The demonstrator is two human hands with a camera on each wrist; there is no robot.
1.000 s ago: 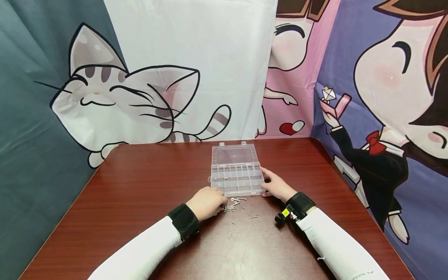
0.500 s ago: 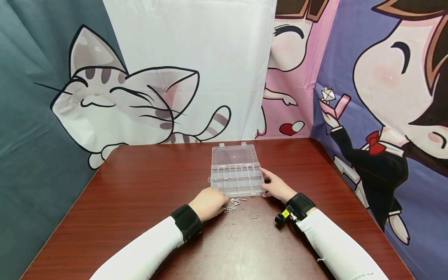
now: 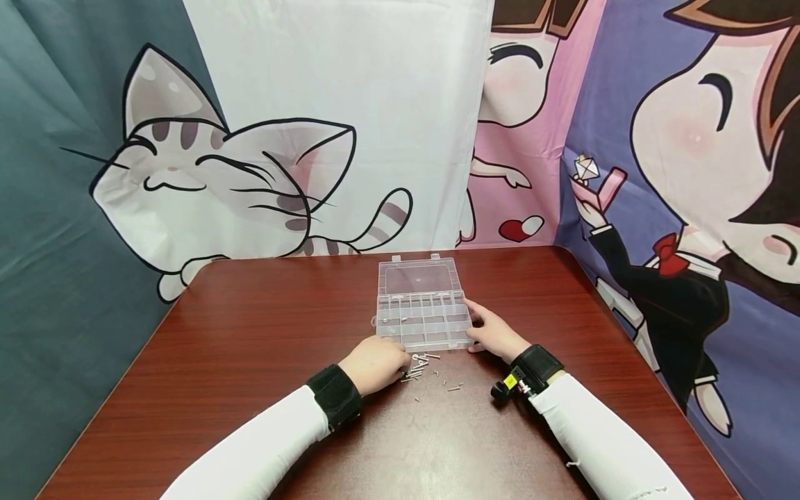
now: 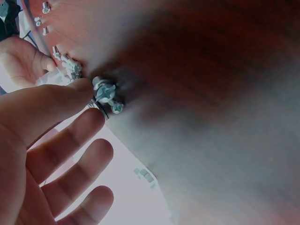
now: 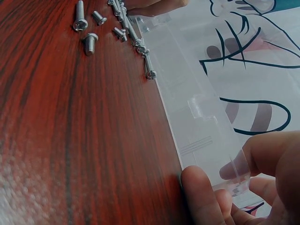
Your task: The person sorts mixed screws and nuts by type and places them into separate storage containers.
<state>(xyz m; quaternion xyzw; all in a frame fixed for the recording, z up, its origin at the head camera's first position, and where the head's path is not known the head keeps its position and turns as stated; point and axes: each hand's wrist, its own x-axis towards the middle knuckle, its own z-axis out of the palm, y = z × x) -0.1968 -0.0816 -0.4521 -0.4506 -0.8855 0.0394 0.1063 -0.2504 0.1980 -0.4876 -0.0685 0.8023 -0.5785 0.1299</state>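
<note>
A clear plastic compartment box (image 3: 434, 346) stands on the table with its lid (image 3: 419, 278) open toward the back. My right hand (image 3: 496, 335) grips the box's right side, thumb at the front corner in the right wrist view. My left hand (image 3: 375, 364) is low beside the front left corner. Thumb and forefinger pinch at small metal screws (image 4: 105, 91) in the left wrist view; the other fingers are loosely spread. A small pile of screws (image 3: 420, 361) lies along the box's front edge, right of those fingertips. Small pieces (image 3: 404, 319) sit in the left compartments.
Several loose screws (image 3: 455, 387) are scattered on the reddish-brown table (image 3: 281, 298), to the right of the pile and in front of it. Behind the table hangs a cartoon-printed cloth (image 3: 400, 83). A black band (image 3: 536, 367) with a small device wraps the right wrist.
My left hand has shifted slightly right, to the edge of the screw pile, and the screws beside its fingertips have moved a little. My right hand stays on the box.
</note>
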